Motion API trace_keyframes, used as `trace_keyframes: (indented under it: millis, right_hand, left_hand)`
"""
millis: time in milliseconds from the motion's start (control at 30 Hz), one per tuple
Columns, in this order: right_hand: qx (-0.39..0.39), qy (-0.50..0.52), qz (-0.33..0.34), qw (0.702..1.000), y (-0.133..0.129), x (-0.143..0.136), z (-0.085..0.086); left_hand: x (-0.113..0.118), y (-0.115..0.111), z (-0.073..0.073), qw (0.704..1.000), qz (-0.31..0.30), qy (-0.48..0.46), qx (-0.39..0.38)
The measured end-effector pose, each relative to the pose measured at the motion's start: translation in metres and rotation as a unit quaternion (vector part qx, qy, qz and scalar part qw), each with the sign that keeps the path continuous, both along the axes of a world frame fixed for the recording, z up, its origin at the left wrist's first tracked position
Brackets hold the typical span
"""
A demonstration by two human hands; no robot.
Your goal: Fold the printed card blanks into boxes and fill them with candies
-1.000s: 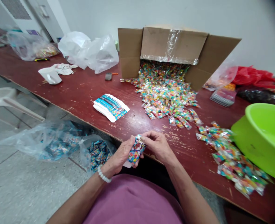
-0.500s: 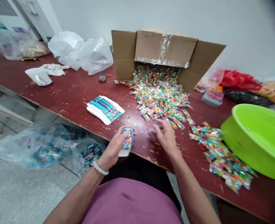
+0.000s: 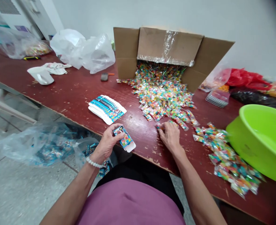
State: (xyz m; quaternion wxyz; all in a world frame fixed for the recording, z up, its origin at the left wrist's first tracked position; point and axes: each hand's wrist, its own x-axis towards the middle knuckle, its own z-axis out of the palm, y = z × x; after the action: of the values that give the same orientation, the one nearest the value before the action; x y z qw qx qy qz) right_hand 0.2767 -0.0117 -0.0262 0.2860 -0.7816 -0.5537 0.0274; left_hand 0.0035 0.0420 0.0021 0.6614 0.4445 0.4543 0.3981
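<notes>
My left hand (image 3: 108, 140), with a white bead bracelet at the wrist, grips a small blue printed box (image 3: 124, 138) near the table's front edge; a white flap sticks out at its lower end. My right hand (image 3: 169, 135) rests at the near edge of the wrapped candy pile (image 3: 163, 97), its fingers closed on a small candy packet (image 3: 158, 126). The pile spills from an open cardboard box (image 3: 168, 47) lying against the wall. Left of the pile lies a stack of flattened blue and white cartons (image 3: 107, 109).
A green basin (image 3: 257, 140) stands at the right, with more candy packets (image 3: 231, 159) beside it. Plastic bags (image 3: 81, 51), a white jug (image 3: 41, 76) and a small brush (image 3: 104, 77) sit at the back left. Below hangs a bag of blue packets (image 3: 91, 150).
My left hand has moved slightly left and tilted the small box, its flap now pointing down right. My right hand has come down onto the candies and closed on a packet.
</notes>
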Motion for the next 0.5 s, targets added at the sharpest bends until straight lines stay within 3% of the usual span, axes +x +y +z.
trace_keyframes:
  millis: [100,200,367,500]
  right_hand:
    - [0.080,0.227,0.060,0.969,-0.016,-0.033,0.007]
    - [0.049,0.411,0.144,0.899,-0.031,-0.066,0.016]
    - [0.065,0.301,0.208,0.928,-0.043,-0.083,0.031]
    - [0.012,0.334,0.266,0.904,-0.044,-0.076,0.037]
  left_hand:
    - [-0.001,-0.002,0.001,1.000,0.024,-0.009,-0.006]
    - [0.001,-0.005,0.004,0.997,0.056,-0.038,-0.034]
    - [0.003,-0.014,0.015,0.992,0.034,-0.090,-0.079]
    - [-0.002,-0.025,0.017,0.994,-0.050,-0.068,-0.075]
